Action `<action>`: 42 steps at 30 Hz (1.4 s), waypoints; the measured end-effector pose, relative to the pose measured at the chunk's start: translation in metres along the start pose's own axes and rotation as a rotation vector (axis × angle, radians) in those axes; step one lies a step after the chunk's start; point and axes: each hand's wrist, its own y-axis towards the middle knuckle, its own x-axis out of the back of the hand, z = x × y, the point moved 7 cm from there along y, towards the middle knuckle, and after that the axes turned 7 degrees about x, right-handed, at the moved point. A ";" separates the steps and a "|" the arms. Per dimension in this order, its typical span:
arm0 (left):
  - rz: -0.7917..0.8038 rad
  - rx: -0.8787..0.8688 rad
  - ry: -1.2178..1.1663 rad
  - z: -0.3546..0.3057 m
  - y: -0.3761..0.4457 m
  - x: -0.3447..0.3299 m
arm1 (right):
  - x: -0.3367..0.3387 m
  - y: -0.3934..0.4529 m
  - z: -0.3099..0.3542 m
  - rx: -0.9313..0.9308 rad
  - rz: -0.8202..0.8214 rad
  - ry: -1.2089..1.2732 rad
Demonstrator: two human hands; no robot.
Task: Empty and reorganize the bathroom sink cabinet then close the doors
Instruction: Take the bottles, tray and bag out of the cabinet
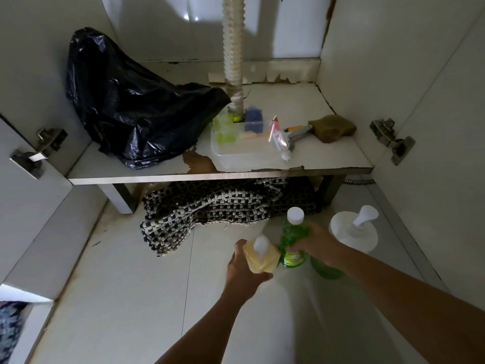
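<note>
My left hand [242, 271] grips a yellow bottle [261, 256] with a white cap, held just above the floor tiles in front of the cabinet. My right hand [316, 244] is wrapped around a green bottle [291, 237] with a white cap, right beside the yellow one. Inside the open cabinet, the shelf [162, 177] carries a black plastic bag [126, 101] on the left, a clear plastic tray [236, 145] with small items in the middle, a squeezed tube [279, 141] and a brown sponge [332, 128] on the right.
A white pump dispenser [354, 229] stands on the floor right of my hands. A black-and-white woven mat [210, 211] lies bunched under the shelf. A corrugated drain pipe [232, 48] runs down at the back. Both cabinet doors [23, 200] stand open, hinges [391, 139] showing.
</note>
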 end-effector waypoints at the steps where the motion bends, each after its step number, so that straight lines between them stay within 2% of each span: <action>1: 0.014 0.006 0.018 0.001 0.001 0.000 | 0.000 -0.001 0.000 -0.005 -0.003 0.010; 6: 0.184 0.116 0.209 0.010 0.009 0.008 | 0.005 -0.002 0.004 -0.037 -0.037 0.000; 9: 0.311 0.252 0.456 0.011 0.016 0.032 | 0.015 -0.009 0.020 -0.071 -0.091 -0.150; 12: 0.342 0.285 0.608 -0.008 0.025 0.072 | 0.025 -0.024 0.047 -0.095 -0.068 -0.329; 15: 0.339 0.327 0.599 -0.040 0.035 0.110 | 0.030 -0.038 0.082 -0.041 -0.002 -0.458; 18: 0.291 0.344 0.489 -0.082 0.042 0.144 | 0.039 -0.045 0.120 0.072 -0.015 -0.514; 21: 0.187 0.279 0.373 -0.121 0.056 0.173 | 0.050 -0.034 0.150 0.163 -0.089 -0.521; 22: 0.118 0.240 0.331 -0.133 0.062 0.184 | 0.054 -0.028 0.157 0.184 -0.120 -0.550; 24: -0.140 0.101 0.280 -0.156 0.074 0.210 | 0.064 -0.015 0.172 0.231 -0.200 -0.559; 26: -0.414 -0.083 0.301 -0.183 0.080 0.228 | 0.073 -0.004 0.190 0.304 -0.307 -0.491; 27: -0.481 -0.163 0.327 -0.196 0.082 0.227 | 0.076 0.002 0.202 0.341 -0.357 -0.468; 29: -0.496 -0.258 0.412 -0.222 0.092 0.212 | 0.077 0.023 0.225 0.385 -0.430 -0.528; 31: -0.446 -0.298 0.504 -0.243 0.112 0.190 | 0.074 0.053 0.251 0.438 -0.487 -0.646; 34: -0.325 -0.207 0.577 -0.256 0.147 0.173 | 0.064 0.101 0.279 0.500 -0.524 -0.814; 38: -0.320 -0.093 0.612 -0.249 0.184 0.177 | 0.054 0.151 0.297 0.440 -0.506 -1.092; 42: -0.315 -0.022 0.555 -0.241 0.221 0.189 | 0.049 0.191 0.296 0.310 -0.420 -1.040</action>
